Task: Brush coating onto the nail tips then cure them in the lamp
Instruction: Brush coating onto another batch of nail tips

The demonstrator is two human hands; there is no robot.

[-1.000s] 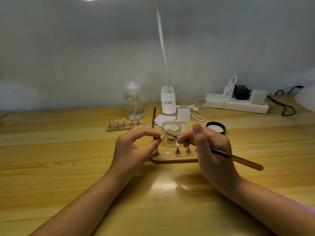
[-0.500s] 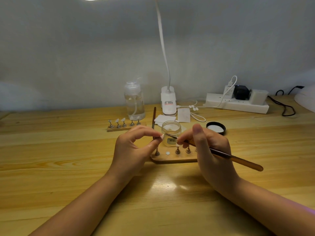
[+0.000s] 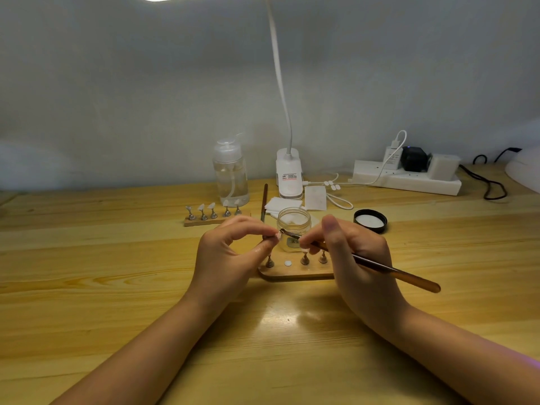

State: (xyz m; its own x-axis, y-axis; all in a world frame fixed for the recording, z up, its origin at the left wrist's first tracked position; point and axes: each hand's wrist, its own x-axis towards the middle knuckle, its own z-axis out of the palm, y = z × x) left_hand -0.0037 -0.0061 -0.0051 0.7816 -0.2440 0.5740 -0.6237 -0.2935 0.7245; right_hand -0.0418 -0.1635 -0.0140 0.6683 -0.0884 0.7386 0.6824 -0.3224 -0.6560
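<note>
My left hand (image 3: 233, 252) pinches a small nail tip (image 3: 277, 235) on its stand between thumb and forefinger, above the near wooden holder (image 3: 292, 273). My right hand (image 3: 350, 258) grips a brown brush (image 3: 391, 271) like a pen, and its bristle end touches the nail tip. Three metal stands stay on the holder, with one bare white magnet spot (image 3: 288, 263). An open glass jar (image 3: 293, 226) stands just behind the hands. The white curing lamp (image 3: 526, 171) shows only partly at the far right edge.
A second wooden holder (image 3: 214, 219) with several nail tips sits back left. Behind it stands a clear pump bottle (image 3: 230, 176). A desk lamp base (image 3: 289, 176), white pads (image 3: 315, 197), a spare brush (image 3: 264, 204), the jar's black lid (image 3: 370, 220) and a power strip (image 3: 409, 179) lie further back.
The brush tip has shifted slightly along the nail tip. Both hands otherwise stay where they were.
</note>
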